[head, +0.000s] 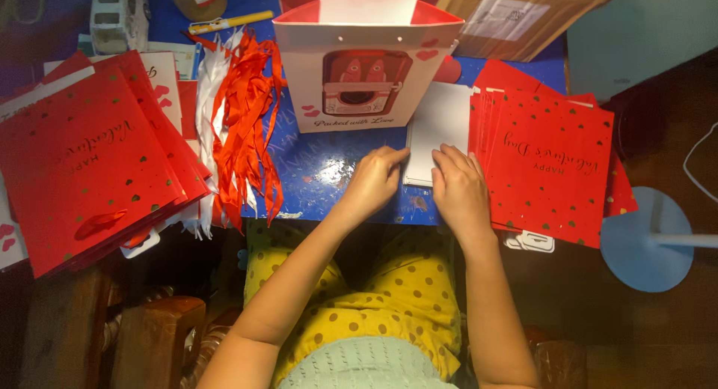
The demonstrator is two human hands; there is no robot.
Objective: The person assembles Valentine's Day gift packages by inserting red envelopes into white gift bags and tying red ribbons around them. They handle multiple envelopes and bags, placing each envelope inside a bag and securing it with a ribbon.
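– Head view: what are the hands on?
– Both rest on a white card stack (pixel 437 127) on the blue table (pixel 321 164). The left hand (pixel 372 183) pinches the stack's near left corner; the right hand (pixel 458 187) lies on it, fingers curled, gripping nothing I can make out.
– Around it?
– An upright white bag (pixel 359 75) behind, red bags (pixel 553 164) touching on the right, ribbons (pixel 243 120) and more red bags (pixel 82 157) to the left.

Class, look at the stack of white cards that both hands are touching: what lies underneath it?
The white card stack rests on the blue table. The left hand and right hand cover its near edge, and red gift bags lie at its right side. Anything beneath is hidden.
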